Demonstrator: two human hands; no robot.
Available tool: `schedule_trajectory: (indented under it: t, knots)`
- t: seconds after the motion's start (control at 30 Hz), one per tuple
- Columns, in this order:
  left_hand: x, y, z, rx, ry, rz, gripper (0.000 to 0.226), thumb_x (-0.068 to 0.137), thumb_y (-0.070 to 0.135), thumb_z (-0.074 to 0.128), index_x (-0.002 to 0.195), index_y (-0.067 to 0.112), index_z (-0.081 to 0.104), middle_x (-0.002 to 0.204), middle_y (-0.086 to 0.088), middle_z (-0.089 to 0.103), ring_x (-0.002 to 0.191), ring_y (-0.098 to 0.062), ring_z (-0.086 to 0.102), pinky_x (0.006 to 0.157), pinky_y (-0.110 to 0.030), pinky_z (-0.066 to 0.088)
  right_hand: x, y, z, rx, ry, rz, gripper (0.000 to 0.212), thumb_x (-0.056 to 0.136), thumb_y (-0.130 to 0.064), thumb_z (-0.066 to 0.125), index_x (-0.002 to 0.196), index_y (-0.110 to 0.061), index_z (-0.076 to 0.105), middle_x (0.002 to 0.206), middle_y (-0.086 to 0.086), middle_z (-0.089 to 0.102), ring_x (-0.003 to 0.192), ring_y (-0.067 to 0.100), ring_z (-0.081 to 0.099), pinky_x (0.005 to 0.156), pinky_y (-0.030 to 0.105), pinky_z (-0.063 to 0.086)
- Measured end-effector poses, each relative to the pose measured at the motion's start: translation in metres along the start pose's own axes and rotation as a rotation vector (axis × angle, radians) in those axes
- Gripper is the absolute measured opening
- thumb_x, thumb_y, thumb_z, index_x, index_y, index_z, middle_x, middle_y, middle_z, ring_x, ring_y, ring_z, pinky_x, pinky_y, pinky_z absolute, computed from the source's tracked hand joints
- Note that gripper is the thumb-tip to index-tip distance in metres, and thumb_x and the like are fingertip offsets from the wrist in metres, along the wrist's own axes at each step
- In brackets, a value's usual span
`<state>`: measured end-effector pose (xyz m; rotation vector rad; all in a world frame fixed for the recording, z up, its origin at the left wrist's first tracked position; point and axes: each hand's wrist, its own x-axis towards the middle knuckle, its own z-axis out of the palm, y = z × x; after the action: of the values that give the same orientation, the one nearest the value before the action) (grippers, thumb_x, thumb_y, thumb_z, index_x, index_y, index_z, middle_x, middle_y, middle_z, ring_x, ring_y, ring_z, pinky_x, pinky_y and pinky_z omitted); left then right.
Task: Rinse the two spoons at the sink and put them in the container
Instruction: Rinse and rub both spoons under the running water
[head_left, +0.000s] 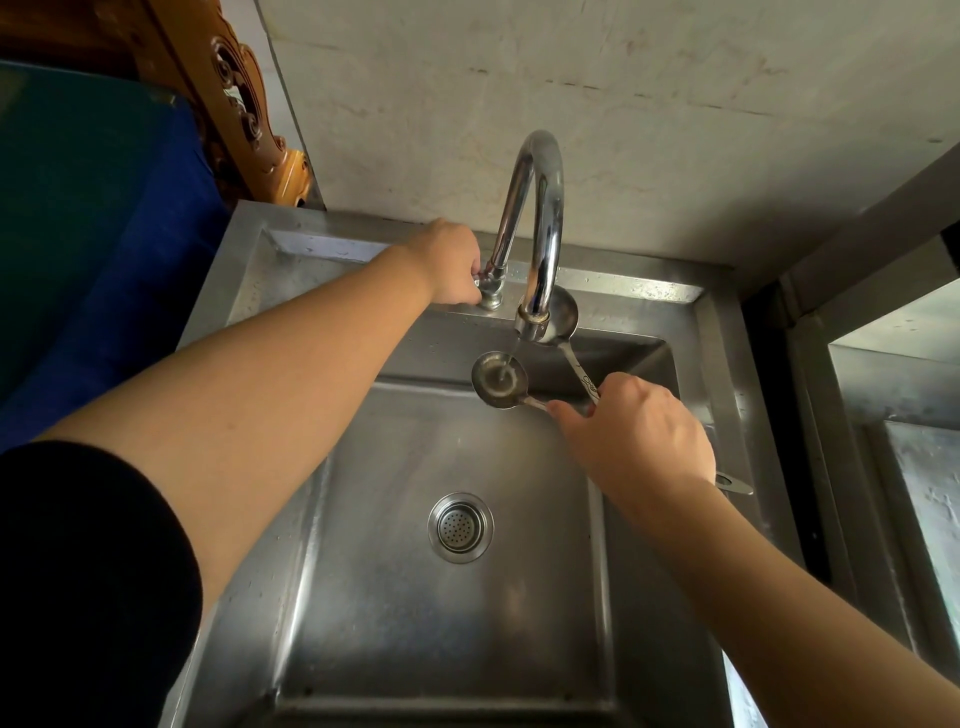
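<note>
right hand (641, 434) has both spoons pinched by the handles in a closed grip, near spoon (500, 380) under the thin stream, far spoon (558, 317) behind the spout, left hand (451, 265) wrapped round the tap handle, so opening it too hard could splash water out of the sink (467, 623) or jolt that loose pinch

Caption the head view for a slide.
Left hand on the tap; right hand holds two spoons under running water.
</note>
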<state>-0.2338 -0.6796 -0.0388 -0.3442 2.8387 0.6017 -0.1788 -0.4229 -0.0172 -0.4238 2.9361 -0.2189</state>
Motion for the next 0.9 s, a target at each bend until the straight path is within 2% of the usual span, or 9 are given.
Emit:
schedule_trajectory:
  t: [0.17, 0.23, 0.33, 0.4, 0.43, 0.47, 0.57, 0.67, 0.9]
  knots:
    - [0.001, -0.002, 0.001, -0.002, -0.013, -0.003, 0.022, 0.077, 0.018, 0.075, 0.096, 0.006, 0.079, 0.077, -0.007, 0.068, 0.077, -0.025, 0.062, 0.064, -0.028, 0.043, 0.001, 0.0, 0.001, 0.004, -0.002, 0.005, 0.042, 0.082, -0.065, 0.056, 0.076, -0.023, 0.058, 0.064, -0.005, 0.053, 0.066, 0.025, 0.06, 0.056, 0.031, 0.043]
    - [-0.004, -0.005, 0.004, -0.02, -0.007, -0.019, 0.026, 0.08, 0.027, 0.074, 0.099, 0.01, 0.08, 0.08, -0.005, 0.069, 0.081, -0.025, 0.063, 0.067, -0.029, 0.047, 0.001, -0.001, 0.001, -0.004, 0.0, 0.006, 0.042, 0.082, -0.065, 0.056, 0.076, -0.023, 0.057, 0.064, -0.005, 0.053, 0.065, 0.025, 0.06, 0.056, 0.031, 0.042]
    - [-0.023, -0.008, 0.021, -0.175, 0.252, -0.081, 0.037, 0.09, 0.037, 0.065, 0.116, 0.013, 0.073, 0.11, -0.009, 0.067, 0.104, -0.026, 0.061, 0.087, -0.034, 0.049, 0.0, -0.001, 0.001, 0.006, -0.002, 0.006, 0.04, 0.083, -0.061, 0.054, 0.075, -0.022, 0.057, 0.063, -0.004, 0.056, 0.062, 0.023, 0.06, 0.056, 0.032, 0.048]
    - [-0.046, -0.004, 0.037, -0.395, 0.451, -0.14, 0.029, 0.095, 0.031, 0.056, 0.116, 0.016, 0.071, 0.112, -0.005, 0.066, 0.103, -0.02, 0.061, 0.084, -0.027, 0.048, -0.002, -0.001, 0.001, 0.01, -0.005, -0.002, 0.038, 0.084, -0.058, 0.054, 0.076, -0.021, 0.059, 0.064, -0.003, 0.057, 0.062, 0.023, 0.06, 0.058, 0.033, 0.051]
    - [-0.057, -0.001, 0.048, -0.535, 0.47, -0.175, 0.026, 0.095, 0.028, 0.055, 0.112, 0.019, 0.072, 0.109, -0.001, 0.068, 0.099, -0.016, 0.062, 0.08, -0.022, 0.047, -0.002, -0.001, 0.001, 0.008, -0.003, -0.005, 0.038, 0.085, -0.057, 0.054, 0.077, -0.02, 0.059, 0.064, -0.002, 0.057, 0.063, 0.023, 0.06, 0.058, 0.033, 0.05]
    - [-0.068, 0.002, 0.058, -0.707, 0.436, -0.218, 0.024, 0.094, 0.027, 0.055, 0.109, 0.022, 0.073, 0.104, 0.003, 0.07, 0.096, -0.013, 0.063, 0.077, -0.019, 0.047, -0.003, -0.002, 0.001, 0.008, 0.001, -0.005, 0.038, 0.085, -0.056, 0.054, 0.078, -0.02, 0.06, 0.064, -0.002, 0.057, 0.063, 0.023, 0.06, 0.057, 0.032, 0.048]
    - [-0.096, 0.015, 0.081, -1.118, 0.233, -0.303, 0.034, 0.08, 0.029, 0.05, 0.106, 0.029, 0.071, 0.092, 0.004, 0.069, 0.087, -0.015, 0.064, 0.075, -0.026, 0.052, -0.007, -0.003, 0.0, 0.024, 0.014, 0.009, 0.034, 0.085, -0.052, 0.057, 0.076, -0.019, 0.059, 0.06, -0.005, 0.051, 0.058, 0.023, 0.054, 0.053, 0.029, 0.038]
    - [-0.112, 0.023, 0.099, -1.238, 0.148, -0.274, 0.039, 0.075, 0.027, 0.051, 0.107, 0.032, 0.07, 0.094, 0.005, 0.07, 0.083, -0.01, 0.063, 0.066, -0.023, 0.054, -0.011, -0.005, -0.001, 0.057, 0.0, 0.023, 0.03, 0.085, -0.047, 0.059, 0.076, -0.018, 0.058, 0.061, -0.006, 0.053, 0.056, 0.019, 0.052, 0.049, 0.028, 0.034]
    - [-0.113, 0.025, 0.109, -1.475, 0.146, -0.305, 0.04, 0.066, 0.014, 0.062, 0.102, 0.028, 0.071, 0.105, -0.009, 0.07, 0.094, -0.024, 0.067, 0.087, -0.05, 0.057, -0.015, -0.005, -0.006, 0.133, -0.08, 0.089, 0.035, 0.081, -0.052, 0.063, 0.077, -0.017, 0.061, 0.07, -0.002, 0.061, 0.067, 0.024, 0.058, 0.057, 0.03, 0.042]
